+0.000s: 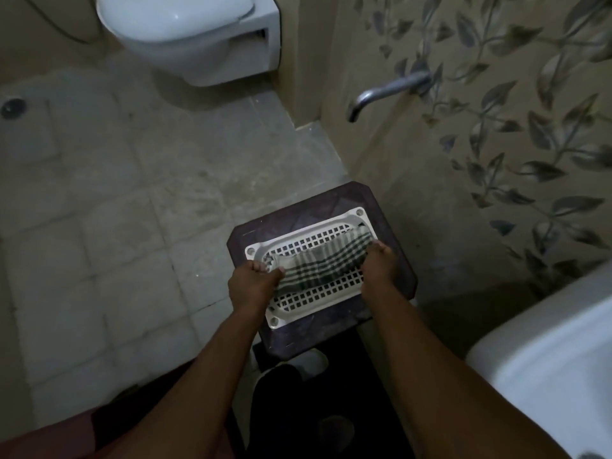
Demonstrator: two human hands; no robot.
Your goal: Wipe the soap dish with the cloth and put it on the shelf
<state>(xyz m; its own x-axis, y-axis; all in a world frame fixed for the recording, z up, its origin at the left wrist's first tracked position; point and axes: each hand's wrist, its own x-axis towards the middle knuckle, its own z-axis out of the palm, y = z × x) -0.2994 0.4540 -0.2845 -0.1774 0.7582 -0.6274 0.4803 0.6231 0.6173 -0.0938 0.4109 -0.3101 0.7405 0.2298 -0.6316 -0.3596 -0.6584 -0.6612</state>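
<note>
– On the stool (331, 198), what lies there?
– The white soap dish (318, 294), checked cloth (326, 260) stretched across it.
– And the hands?
– Left hand (253, 281) and right hand (381, 263) each grip a cloth end, fingers curled.

The left forearm (205, 376) and right forearm (430, 359) reach forward, bare. The left hand (252, 282) sits at the left end of the soap dish (318, 293), fingers curled, pinching the cloth (323, 258). The right hand (380, 264) grips the cloth at the dish's right end.
</note>
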